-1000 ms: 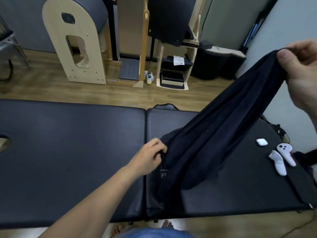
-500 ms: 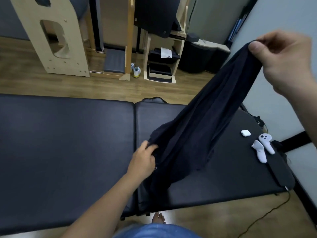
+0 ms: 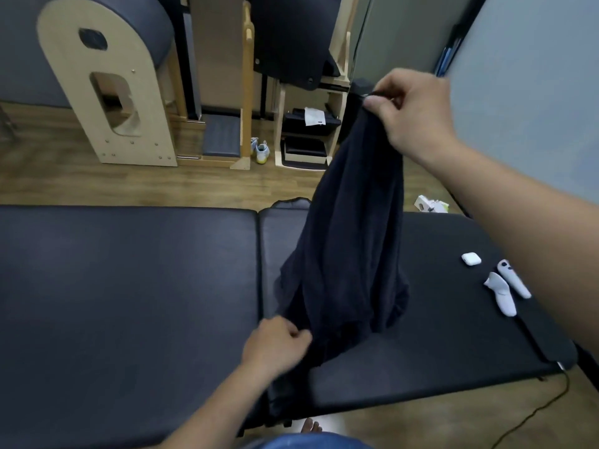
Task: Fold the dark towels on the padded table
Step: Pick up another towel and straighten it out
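Note:
A dark navy towel (image 3: 353, 241) hangs bunched above the black padded table (image 3: 129, 286). My right hand (image 3: 411, 115) pinches its top corner high over the table's far edge. Close to the table's near edge, my left hand (image 3: 275, 345) grips the towel's lower edge. The towel's bottom end drapes onto the table and over its front edge beside my left forearm. Folds hide the rest of the towel's edges.
A white earbud case (image 3: 471, 258) and two white controllers (image 3: 507, 291) lie on the table's right end. Wooden exercise equipment (image 3: 107, 89) and a shelf unit (image 3: 308, 134) stand beyond the table. A cable (image 3: 531, 419) trails on the floor at lower right.
My right hand has swung left and inward with the top corner, so the towel now hangs nearly vertical. My left hand has slid down and nearer along the lower edge.

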The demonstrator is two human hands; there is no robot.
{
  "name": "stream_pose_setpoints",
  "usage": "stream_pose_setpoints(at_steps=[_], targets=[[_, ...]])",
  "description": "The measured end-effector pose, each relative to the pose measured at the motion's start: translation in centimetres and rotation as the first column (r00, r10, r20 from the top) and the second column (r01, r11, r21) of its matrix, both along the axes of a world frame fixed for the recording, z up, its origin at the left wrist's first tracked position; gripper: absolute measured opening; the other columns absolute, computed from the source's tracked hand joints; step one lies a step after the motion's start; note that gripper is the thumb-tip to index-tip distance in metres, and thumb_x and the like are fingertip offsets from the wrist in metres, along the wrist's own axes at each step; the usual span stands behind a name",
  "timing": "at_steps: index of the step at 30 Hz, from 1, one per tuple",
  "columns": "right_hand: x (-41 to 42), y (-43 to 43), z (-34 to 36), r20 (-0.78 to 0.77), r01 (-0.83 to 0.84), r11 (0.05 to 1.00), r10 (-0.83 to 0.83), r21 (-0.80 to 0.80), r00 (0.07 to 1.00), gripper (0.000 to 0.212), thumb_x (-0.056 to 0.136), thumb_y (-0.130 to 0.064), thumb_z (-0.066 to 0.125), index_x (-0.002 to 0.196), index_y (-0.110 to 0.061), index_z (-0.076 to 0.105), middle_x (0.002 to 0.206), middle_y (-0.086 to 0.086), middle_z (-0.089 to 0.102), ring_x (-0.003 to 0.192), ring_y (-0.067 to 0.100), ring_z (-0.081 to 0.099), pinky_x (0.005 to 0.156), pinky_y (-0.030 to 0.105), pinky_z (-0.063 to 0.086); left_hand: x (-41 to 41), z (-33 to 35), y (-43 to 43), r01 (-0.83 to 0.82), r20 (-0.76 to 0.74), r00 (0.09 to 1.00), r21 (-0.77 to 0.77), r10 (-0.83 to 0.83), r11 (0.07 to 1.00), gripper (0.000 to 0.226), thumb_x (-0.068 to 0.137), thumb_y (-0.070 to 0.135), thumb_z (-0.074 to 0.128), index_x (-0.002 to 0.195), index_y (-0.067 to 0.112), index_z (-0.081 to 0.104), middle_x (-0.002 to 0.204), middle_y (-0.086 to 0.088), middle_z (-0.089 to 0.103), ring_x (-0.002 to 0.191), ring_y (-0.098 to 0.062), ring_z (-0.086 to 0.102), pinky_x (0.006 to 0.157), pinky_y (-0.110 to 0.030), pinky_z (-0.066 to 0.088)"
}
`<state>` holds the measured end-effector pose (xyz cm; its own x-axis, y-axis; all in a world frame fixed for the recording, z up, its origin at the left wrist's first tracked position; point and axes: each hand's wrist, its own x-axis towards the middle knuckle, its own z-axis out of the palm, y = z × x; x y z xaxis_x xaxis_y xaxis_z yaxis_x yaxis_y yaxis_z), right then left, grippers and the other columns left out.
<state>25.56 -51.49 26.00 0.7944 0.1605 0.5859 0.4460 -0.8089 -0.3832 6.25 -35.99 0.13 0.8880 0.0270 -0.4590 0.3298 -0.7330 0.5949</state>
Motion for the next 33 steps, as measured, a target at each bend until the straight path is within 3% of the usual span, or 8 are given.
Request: stream_pose_setpoints(at_steps=[3,6,11,13,18,22,28,33], targets=[[0.0,2.7,-0.5,-0.026,-0.062,0.998,0.062,-0.019,0.998,0.013,0.087,-0.031,0.069,0.088,-0.018,0.071,0.082,-0.009,0.062,0.077,0.006,0.053,0.068,0.011,0.034,-2.2,-1.3,-4.1,0.118,-0.011,0.993,-0.013,-0.118,0.993,0.054,0.08,0.064,0.049,0.112,0.026,0.07,0.115,0.002,0.069,0.107,-0.022,0.064,0.087,-0.03,0.052],[-0.2,4.8,-1.2,-0.077,-0.11,0.994,0.11,0.002,0.991,0.009,0.089,-0.032,0.069,0.085,-0.025,0.066,0.084,-0.009,0.062,0.079,0.005,0.055,0.07,0.013,0.038,-0.5,-2.5,-5.7,-0.055,-0.052,0.998,-0.187,0.046,0.981,0.066,0.086,0.064,0.052,0.128,0.015,0.062,0.127,-0.006,0.064,0.115,-0.021,0.061,0.095,-0.026,0.048],[-0.5,7.4,-3.4,-0.1,-0.154,0.986,0.16,0.06,0.982,0.014,0.088,-0.031,0.07,0.085,-0.017,0.069,0.083,-0.005,0.065,0.08,0.008,0.057,0.07,0.017,0.041,2.9,-2.5,-8.4,-0.345,-0.217,0.935,-0.356,0.282,0.869,0.081,0.067,0.086,0.051,0.11,0.018,0.061,0.11,0.001,0.06,0.095,-0.019,0.061,0.082,-0.039,0.058],[-0.4,7.7,-3.9,-0.097,-0.181,0.981,0.188,0.069,0.977,0.015,0.088,-0.03,0.07,0.086,-0.015,0.07,0.082,-0.006,0.064,0.077,0.006,0.055,0.066,0.013,0.04,3.5,-3.3,-8.7,-0.42,-0.219,0.906,-0.335,0.363,0.844,0.075,0.074,0.081,0.05,0.11,0.016,0.06,0.109,-0.001,0.059,0.093,-0.021,0.06,0.079,-0.04,0.059],[0.0,6.6,-3.6,-0.075,-0.209,0.971,0.218,0.118,0.973,0.013,0.087,-0.03,0.072,0.084,-0.017,0.07,0.077,-0.008,0.063,0.071,0.001,0.053,0.062,0.007,0.037,3.8,-5.6,-9.1,-0.481,-0.195,0.876,-0.259,0.442,0.838,0.078,0.087,0.068,0.049,0.139,0.009,0.047,0.145,-0.012,0.042,0.124,-0.03,0.05,0.101,-0.034,0.044],[0.1,6.4,-3.3,-0.078,-0.237,0.965,0.247,0.114,0.966,0.012,0.088,-0.029,0.071,0.087,-0.017,0.07,0.078,-0.01,0.062,0.072,0.0,0.053,0.064,0.007,0.039,3.8,-5.4,-11.0,-0.528,-0.189,0.849,-0.311,0.493,0.79,0.093,0.081,0.074,0.052,0.147,0.009,0.037,0.15,-0.009,0.033,0.131,-0.03,0.045,0.104,-0.036,0.04],[0.5,5.8,-3.1,-0.096,-0.27,0.956,0.282,0.119,0.955,0.013,0.088,-0.028,0.071,0.087,-0.015,0.07,0.08,-0.007,0.064,0.07,-0.003,0.051,0.07,-0.007,0.028,4.3,-6.5,-10.1,-0.574,-0.123,0.818,-0.239,0.562,0.783,0.045,0.092,0.038,0.051,0.127,0.009,0.054,0.129,-0.008,0.051,0.104,-0.028,0.059,0.087,-0.035,0.052],[2.1,4.2,-2.9,-0.131,-0.311,0.943,0.326,0.123,0.936,0.011,0.087,-0.028,0.072,0.088,-0.017,0.071,0.079,-0.008,0.064,0.073,0.003,0.054,0.065,0.011,0.039,3.2,-7.4,-6.6,-0.486,-0.046,0.874,-0.141,0.484,0.863,0.025,0.092,0.018,0.05,0.109,0.009,0.067,0.11,-0.011,0.069,0.094,-0.026,0.066,0.082,-0.03,0.054]])
